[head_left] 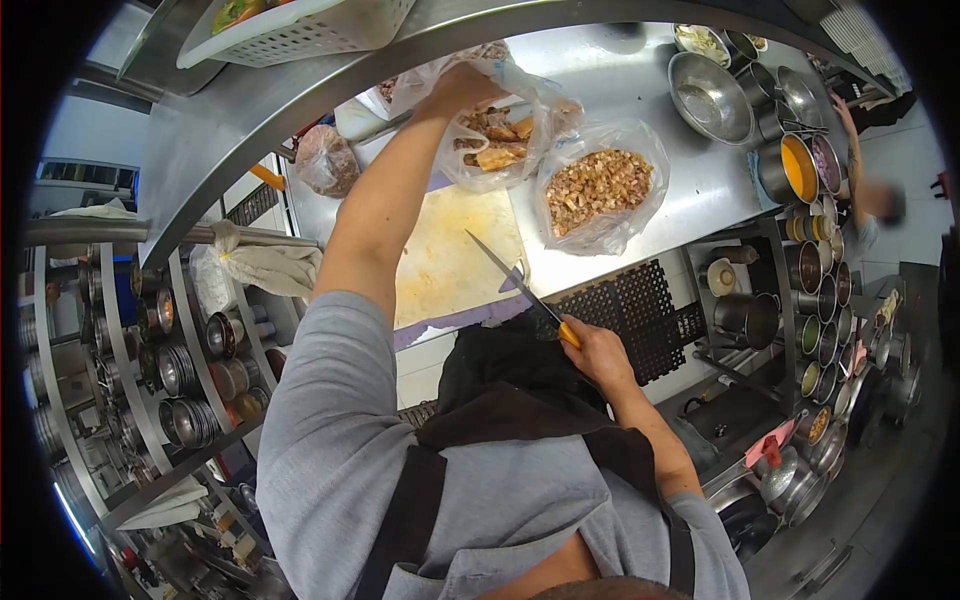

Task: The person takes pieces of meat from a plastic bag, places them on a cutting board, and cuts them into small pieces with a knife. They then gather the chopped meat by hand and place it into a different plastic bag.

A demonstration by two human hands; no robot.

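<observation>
My right hand (597, 355) is closed round the yellow handle of a knife (505, 272), whose blade points up and left over the edge of a stained cutting board (462, 240). My left arm stretches forward past the board. At its end, my left hand (467, 88) is among clear plastic bags at the back; its fingers are hidden. Just right of it, an open bag holds large brown meat pieces (495, 138). Farther right, another open bag holds small chopped pieces (600, 190). A tied bag of ground-looking contents (327, 160) lies to the left.
Metal bowls (711, 98) and pots, one with orange contents (798, 168), stand at the right of the steel table (600, 75). A shelf edge (300, 100) arches overhead with a white basket (300, 35). Another person's arm (850, 140) shows at far right.
</observation>
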